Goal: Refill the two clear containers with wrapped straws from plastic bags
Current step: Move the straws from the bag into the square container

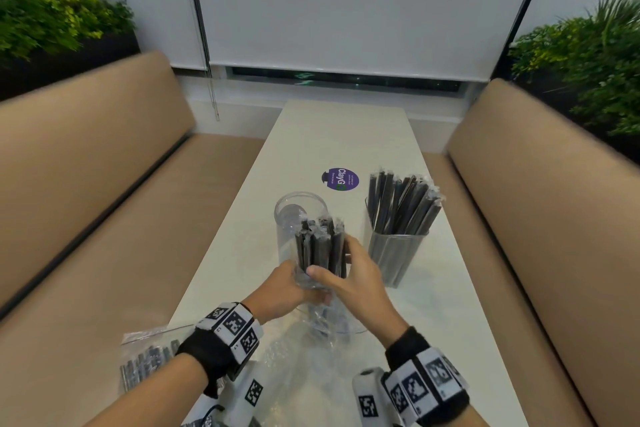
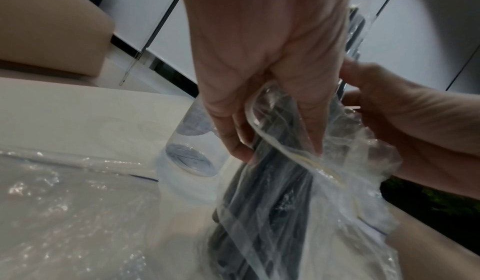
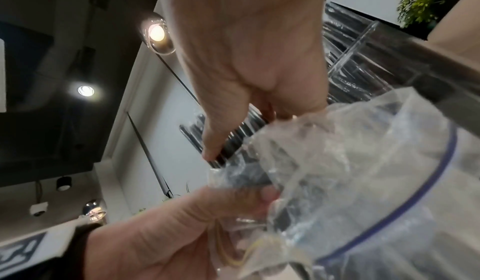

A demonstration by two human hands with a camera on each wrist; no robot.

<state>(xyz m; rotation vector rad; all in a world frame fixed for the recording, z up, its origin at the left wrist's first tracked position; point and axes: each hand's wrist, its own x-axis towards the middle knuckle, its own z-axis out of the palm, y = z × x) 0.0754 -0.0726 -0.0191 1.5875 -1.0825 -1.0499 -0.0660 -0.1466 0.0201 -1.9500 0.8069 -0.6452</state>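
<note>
— What's nearest us, low in the frame?

— At the lower left a sealed bag of straws (image 1: 147, 362) lies at the worktop (image 1: 446, 288) edge, and crumpled clear plastic (image 1: 294, 357) is spread in the lower middle.

— And the hands?

— Just above that, in the middle. The left hand (image 1: 289, 291) has its fingers curled round the neck of a plastic bag (image 2: 337, 181), gripping it low down. The right hand (image 1: 353, 279) is clamped on the bundle of dark wrapped straws (image 1: 320, 246) standing up out of that bag, thumb on the near side, fingers round the far side.

— Where are the containers?

— The round clear container (image 1: 294, 215) stands right behind the bundle; I see no straws in it. The square clear container (image 1: 394, 253) sits to the right of centre, packed with wrapped straws fanning out of its top.

— Farther back?

— A purple sticker (image 1: 341, 178) on the worktop, then the drawn blinds (image 1: 346, 3) across the top.
</note>
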